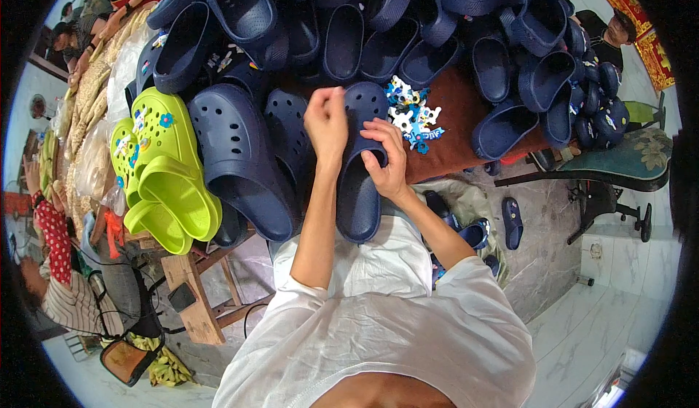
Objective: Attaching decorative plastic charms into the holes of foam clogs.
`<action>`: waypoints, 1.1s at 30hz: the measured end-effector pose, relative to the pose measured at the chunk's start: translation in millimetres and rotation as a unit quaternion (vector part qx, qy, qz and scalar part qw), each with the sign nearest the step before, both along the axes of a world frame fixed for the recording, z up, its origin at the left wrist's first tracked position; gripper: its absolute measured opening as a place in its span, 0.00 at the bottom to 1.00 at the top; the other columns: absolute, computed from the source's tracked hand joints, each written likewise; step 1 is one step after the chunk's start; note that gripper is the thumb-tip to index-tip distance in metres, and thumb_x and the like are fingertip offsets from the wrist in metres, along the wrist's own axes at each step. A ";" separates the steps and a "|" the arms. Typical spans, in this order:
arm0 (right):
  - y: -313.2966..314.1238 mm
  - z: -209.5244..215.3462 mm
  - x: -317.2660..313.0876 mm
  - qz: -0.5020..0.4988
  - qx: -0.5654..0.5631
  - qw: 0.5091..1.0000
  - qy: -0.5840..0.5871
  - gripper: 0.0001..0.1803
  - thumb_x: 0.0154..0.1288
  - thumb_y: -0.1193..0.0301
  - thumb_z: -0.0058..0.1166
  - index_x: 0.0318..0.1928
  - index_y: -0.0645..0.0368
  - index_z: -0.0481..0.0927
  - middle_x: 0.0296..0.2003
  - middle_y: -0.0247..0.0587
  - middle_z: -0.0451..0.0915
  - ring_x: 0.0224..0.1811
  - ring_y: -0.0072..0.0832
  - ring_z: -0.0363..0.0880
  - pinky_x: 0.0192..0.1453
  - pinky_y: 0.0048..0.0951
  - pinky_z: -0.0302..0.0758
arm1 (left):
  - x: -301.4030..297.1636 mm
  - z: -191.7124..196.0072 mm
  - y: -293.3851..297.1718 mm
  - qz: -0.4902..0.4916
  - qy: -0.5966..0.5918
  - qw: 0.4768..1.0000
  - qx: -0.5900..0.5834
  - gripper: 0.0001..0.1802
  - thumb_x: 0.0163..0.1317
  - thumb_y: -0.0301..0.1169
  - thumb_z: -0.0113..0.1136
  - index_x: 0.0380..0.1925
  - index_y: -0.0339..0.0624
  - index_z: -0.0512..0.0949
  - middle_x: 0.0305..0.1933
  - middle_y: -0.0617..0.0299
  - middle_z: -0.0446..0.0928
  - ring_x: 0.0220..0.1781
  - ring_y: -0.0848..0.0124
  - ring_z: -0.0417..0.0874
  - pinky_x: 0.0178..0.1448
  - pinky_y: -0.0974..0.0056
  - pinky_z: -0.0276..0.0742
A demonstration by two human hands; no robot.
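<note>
A navy blue clog (360, 208) lies in front of me with its toe pointing away. My right hand (386, 154) grips it at the right side of its upper, thumb by the foot opening and fingers over the top. Just left of the clog's toe, my left hand (325, 122) is raised with its fingers curled together; anything between them is hidden. To the right of the toe sits a small heap of white, blue and black shoe charms (413, 115). Another navy clog (247, 160) stands to the left, and a further one (289, 127) is partly behind my left forearm.
Bright green clogs (171, 175) with charms stand at the left. Navy clogs (342, 40) are piled along the far side of the brown cloth surface (444, 164). A chair (619, 164) is at the right, a wooden stool (193, 299) lower left. Other people work at the left.
</note>
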State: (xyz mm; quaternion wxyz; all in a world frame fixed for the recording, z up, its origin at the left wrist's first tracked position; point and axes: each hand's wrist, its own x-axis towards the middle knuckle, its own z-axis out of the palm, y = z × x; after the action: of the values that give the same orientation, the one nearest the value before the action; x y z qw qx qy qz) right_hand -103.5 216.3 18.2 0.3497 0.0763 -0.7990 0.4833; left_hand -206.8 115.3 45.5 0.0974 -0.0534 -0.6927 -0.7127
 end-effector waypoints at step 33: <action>15.0 22.6 -6.0 0.064 0.047 0.997 -0.018 0.20 0.73 0.61 0.43 0.47 0.65 0.79 0.49 0.50 0.79 0.55 0.46 0.74 0.63 0.40 0.66 | 65.8 -2.5 -28.9 0.004 0.090 0.981 -0.169 0.15 0.66 0.26 0.52 0.51 0.37 0.78 0.55 0.47 0.77 0.60 0.50 0.76 0.65 0.54 0.69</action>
State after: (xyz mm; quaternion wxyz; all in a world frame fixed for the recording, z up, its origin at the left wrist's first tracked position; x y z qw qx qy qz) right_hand -109.5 231.3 40.8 0.2997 0.1351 -0.8206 0.4676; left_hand -141.1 86.4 43.0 0.1518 -0.1297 -0.7920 -0.5769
